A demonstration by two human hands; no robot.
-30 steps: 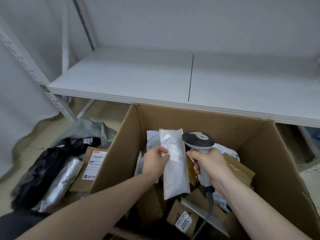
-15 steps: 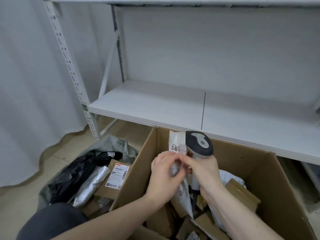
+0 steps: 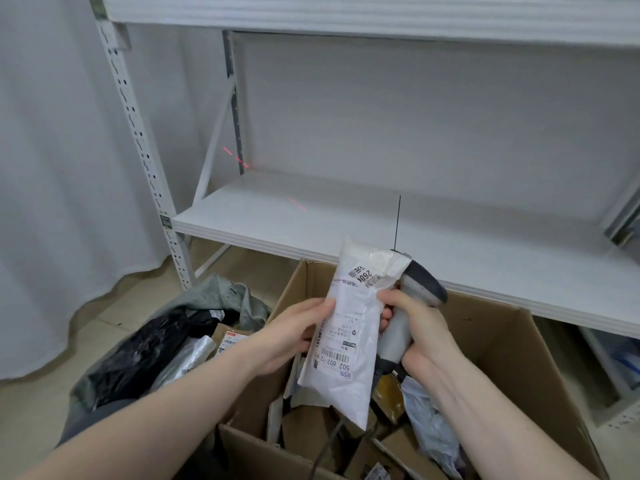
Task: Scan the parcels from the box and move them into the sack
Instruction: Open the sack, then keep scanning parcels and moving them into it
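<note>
White parcel [image 3: 341, 336] now turned label-up, left hand [image 3: 287, 337] gripping it, right hand [image 3: 420, 332] clutching scanner [image 3: 403, 313]

Scanner [image 3: 412, 299] nose hidden behind parcel [image 3: 346, 344]; label print unreadable.

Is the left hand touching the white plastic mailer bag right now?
Touching. The head view shows the left hand gripping the left edge of the white plastic mailer bag, its thumb lying across the labelled front.

A single head-worn camera looks forward and slightly down, close over the open brown cardboard box [image 3: 512, 344], facing the white metal shelving unit [image 3: 311, 216] beyond.
</note>
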